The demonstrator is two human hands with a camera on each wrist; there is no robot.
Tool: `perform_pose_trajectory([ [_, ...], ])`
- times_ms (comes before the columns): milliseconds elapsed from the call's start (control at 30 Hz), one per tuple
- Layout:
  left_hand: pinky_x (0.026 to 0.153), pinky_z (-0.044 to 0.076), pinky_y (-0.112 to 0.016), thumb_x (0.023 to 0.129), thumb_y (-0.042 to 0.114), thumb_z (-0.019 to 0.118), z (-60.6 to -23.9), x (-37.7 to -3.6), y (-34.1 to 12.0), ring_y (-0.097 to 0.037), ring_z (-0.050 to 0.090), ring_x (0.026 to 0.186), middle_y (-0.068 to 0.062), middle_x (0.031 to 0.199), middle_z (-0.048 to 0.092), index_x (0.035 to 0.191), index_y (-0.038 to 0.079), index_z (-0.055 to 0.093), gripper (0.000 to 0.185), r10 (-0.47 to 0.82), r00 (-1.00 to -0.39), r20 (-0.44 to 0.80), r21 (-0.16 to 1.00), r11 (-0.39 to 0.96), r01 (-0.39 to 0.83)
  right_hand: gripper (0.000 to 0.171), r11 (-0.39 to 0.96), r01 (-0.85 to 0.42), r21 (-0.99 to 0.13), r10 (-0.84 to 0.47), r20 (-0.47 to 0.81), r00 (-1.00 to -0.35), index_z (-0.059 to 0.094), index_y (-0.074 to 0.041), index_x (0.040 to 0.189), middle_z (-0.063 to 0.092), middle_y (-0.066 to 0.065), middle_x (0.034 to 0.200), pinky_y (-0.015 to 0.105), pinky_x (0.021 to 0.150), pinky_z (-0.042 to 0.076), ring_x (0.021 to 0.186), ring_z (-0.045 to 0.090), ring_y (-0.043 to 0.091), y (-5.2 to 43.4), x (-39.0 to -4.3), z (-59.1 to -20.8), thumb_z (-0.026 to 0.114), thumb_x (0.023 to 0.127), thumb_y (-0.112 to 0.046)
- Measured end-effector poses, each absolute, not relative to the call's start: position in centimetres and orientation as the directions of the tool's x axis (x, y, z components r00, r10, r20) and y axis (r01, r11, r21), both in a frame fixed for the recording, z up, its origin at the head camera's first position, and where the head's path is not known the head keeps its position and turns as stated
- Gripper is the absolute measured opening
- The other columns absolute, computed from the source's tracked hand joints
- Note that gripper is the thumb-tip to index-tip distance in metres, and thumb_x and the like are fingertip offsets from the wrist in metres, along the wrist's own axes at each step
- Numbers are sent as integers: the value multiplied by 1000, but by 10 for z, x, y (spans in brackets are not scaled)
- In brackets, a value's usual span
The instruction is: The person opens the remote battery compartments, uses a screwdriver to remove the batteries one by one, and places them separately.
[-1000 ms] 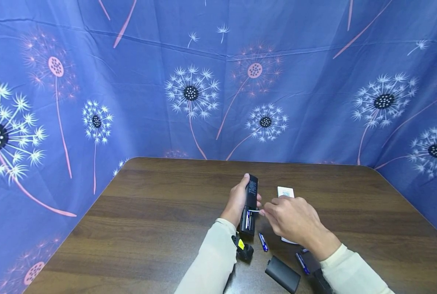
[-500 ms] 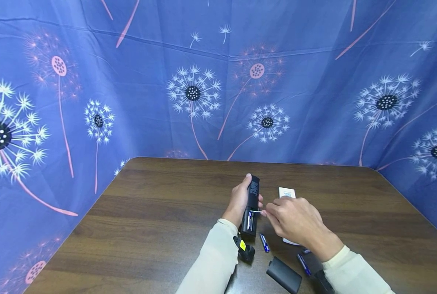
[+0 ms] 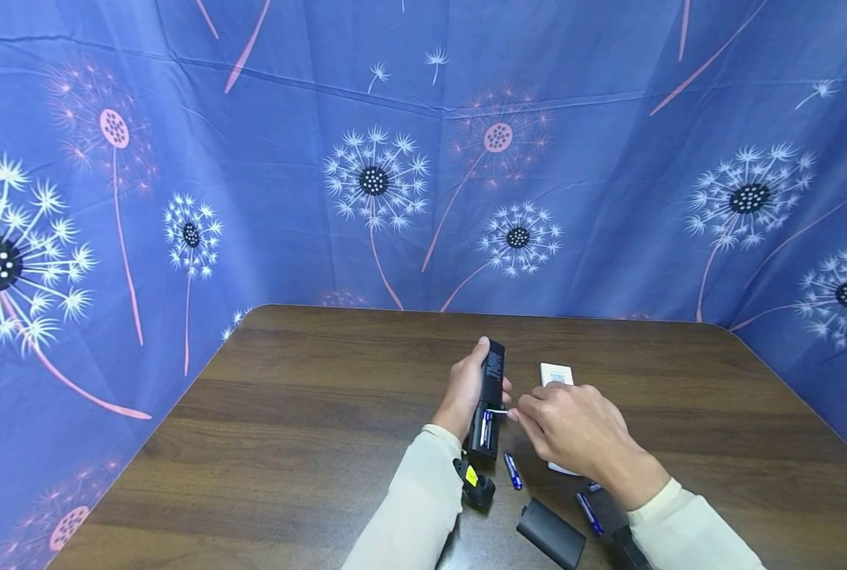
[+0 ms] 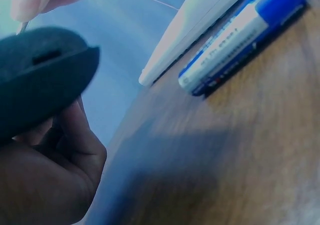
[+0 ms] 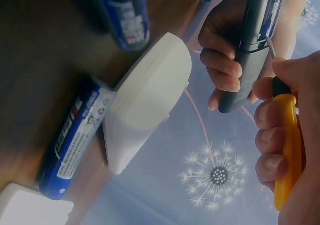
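My left hand [image 3: 461, 392] grips a black remote [image 3: 493, 370] upright above the table, its battery bay uncovered with a blue-and-white battery [image 3: 484, 428] inside. My right hand [image 3: 573, 427] holds a yellow-handled screwdriver [image 5: 287, 150], and its thin metal tip [image 3: 498, 411] touches the bay's edge. The right wrist view shows the left hand's fingers [image 5: 222, 60] curled round the black remote [image 5: 250, 50]. The remote's rounded end [image 4: 40, 80] fills the left wrist view.
A white remote [image 3: 555, 372] lies on the brown table [image 3: 309, 412], partly under my right hand. Loose blue batteries [image 3: 512, 470] [image 3: 589, 512] and a black battery cover [image 3: 550, 533] lie near the front edge. Blue dandelion cloth walls the table's sides.
Both hands stay nearly still; the screwdriver tip remains at the remote's battery bay, with only a slight shift to the right.
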State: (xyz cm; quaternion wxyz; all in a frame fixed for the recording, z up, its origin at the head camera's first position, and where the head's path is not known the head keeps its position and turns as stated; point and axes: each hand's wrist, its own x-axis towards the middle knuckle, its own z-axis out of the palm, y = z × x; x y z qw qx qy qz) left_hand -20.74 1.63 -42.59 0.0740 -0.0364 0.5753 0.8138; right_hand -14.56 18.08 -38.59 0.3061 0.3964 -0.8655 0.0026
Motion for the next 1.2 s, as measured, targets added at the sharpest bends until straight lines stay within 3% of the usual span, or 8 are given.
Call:
perform_pose_trajectory([
  [267, 48, 53, -32, 98, 61, 47, -425, -206, 16, -18, 63, 54, -11, 72, 66, 107, 3, 63, 61, 74, -987, -143, 933, -322, -160, 29, 694, -683, 227, -676, 531, -511, 56, -23, 66, 39, -15, 57, 21, 40, 24, 48, 29, 1, 182, -146, -387, 71, 90, -29],
  [933, 50, 52, -29, 99, 62, 47, -426, -205, 16, -16, 62, 52, -10, 72, 65, 111, 4, 62, 61, 73, -990, -123, 939, -313, -140, 24, 685, -690, 232, -679, 547, -490, 61, -21, 69, 46, -14, 58, 23, 39, 28, 47, 32, 0, 189, -146, -389, 69, 90, -30],
  [1200, 51, 52, -29, 98, 62, 48, -426, -205, 16, -16, 62, 53, -10, 74, 66, 116, 5, 63, 61, 56, -991, -120, 942, -308, -131, 24, 697, -683, 216, -670, 534, -516, 61, -22, 69, 43, -15, 58, 22, 40, 27, 48, 32, 0, 190, -146, -388, 70, 90, -29],
])
